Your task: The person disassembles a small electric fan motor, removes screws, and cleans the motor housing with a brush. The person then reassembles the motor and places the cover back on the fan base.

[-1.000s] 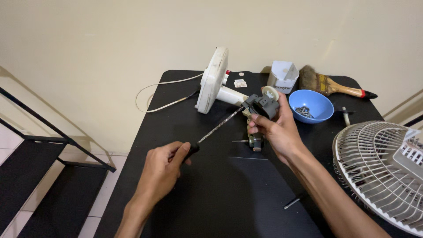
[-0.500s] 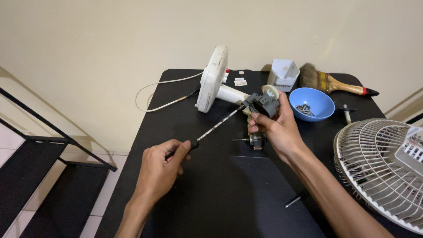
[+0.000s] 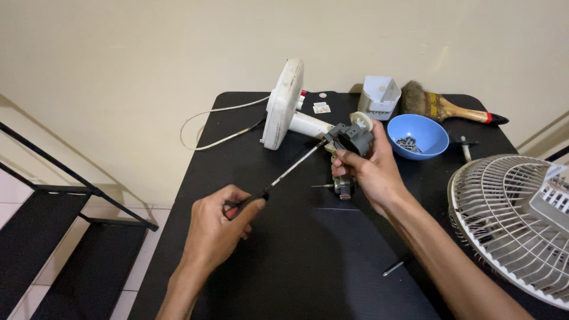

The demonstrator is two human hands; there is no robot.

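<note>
My left hand (image 3: pixel 221 227) grips the red-and-black handle of a long screwdriver (image 3: pixel 291 171). Its shaft runs up and right, and its tip meets a dark grey motor housing (image 3: pixel 353 137). My right hand (image 3: pixel 368 172) holds that housing from below, above the black table (image 3: pixel 332 261). The housing joins the neck of a white fan base (image 3: pixel 284 104) standing on its edge. A small metal part with a thin pin (image 3: pixel 339 186) lies on the table just under my right hand.
A blue bowl (image 3: pixel 418 134) with several screws sits behind my right hand. A white plastic piece (image 3: pixel 379 95) and a paintbrush (image 3: pixel 446 106) lie at the back. A white fan grille (image 3: pixel 512 219) overhangs the right edge. A loose screw (image 3: pixel 395 266) lies near my forearm. Black stair steps (image 3: pixel 53 237) stand at the left.
My left hand has shifted its fingers slightly around the screwdriver handle. The shaft stays against the housing, and my right hand has barely moved.
</note>
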